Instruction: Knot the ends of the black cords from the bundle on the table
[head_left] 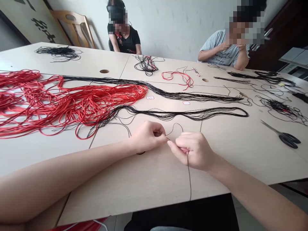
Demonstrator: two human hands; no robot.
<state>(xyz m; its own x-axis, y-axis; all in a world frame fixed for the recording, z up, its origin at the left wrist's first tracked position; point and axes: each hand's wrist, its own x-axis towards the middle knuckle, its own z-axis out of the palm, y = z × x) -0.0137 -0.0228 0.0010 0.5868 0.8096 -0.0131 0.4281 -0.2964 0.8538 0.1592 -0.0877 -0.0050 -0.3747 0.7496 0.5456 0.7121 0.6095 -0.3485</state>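
Working surface: a pale laminate table [134,195], with a round cable grommet [104,71] set in it. At far left, a large mass of glossy red cords [72,102] is laid out in loose loops, and black cord bundles run rightward from it. A small black tangle [57,53] is noted on the far side. Two long, straight hanks of black cord [175,95] extend across the middle of the table, with small white labels [150,98] lying between them.

The left hand [146,136] is held just above the table. The left fingers [156,127] are curled closed, pinching a thin black cord [176,127] at the tips. The right hand [192,150] is close beside it, not quite touching. The right fingers [179,142] are bent and nearly closed, with the cord gripped between them. The cord arches in a small loop between the hands and hangs from the right hand [189,183] past the table edge.

Farther right, black-handled scissors [286,138] lie open. A fine black tangle [279,107] is recorded beyond them. Two seated co-workers [124,38] [216,53] are seen across the table.
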